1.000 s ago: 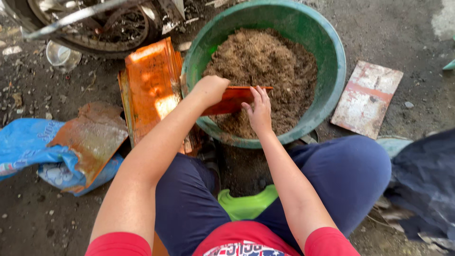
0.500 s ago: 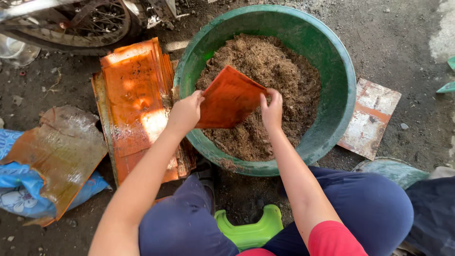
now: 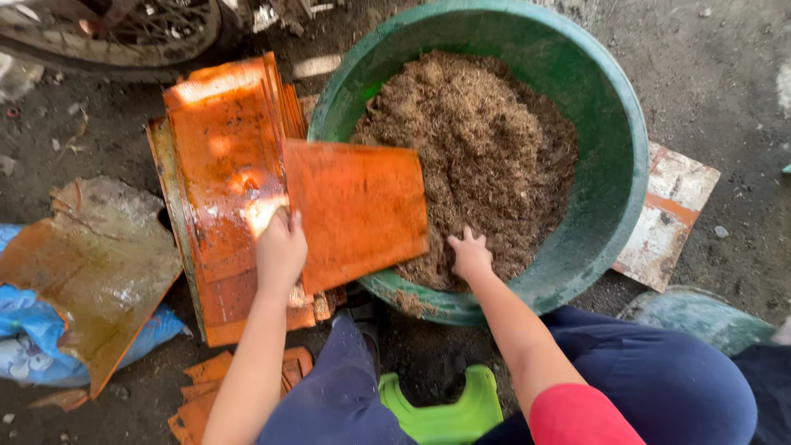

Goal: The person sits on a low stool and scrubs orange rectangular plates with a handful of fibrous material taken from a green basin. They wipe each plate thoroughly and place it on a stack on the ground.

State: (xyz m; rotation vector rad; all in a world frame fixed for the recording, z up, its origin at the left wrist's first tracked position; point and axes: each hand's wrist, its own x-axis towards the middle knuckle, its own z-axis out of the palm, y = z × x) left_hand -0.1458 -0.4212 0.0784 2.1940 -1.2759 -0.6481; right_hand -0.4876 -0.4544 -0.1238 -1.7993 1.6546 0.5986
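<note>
My left hand grips the orange sheet by its near left edge, laid over the green basin's left rim. If I tilt it, it could slide off. My right hand presses spread-fingered into the brown mix; crumbs could spill over the near rim.

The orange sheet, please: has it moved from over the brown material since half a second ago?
Yes. The orange sheet has swung left, toward the green basin's left rim, in the left hand.
</note>
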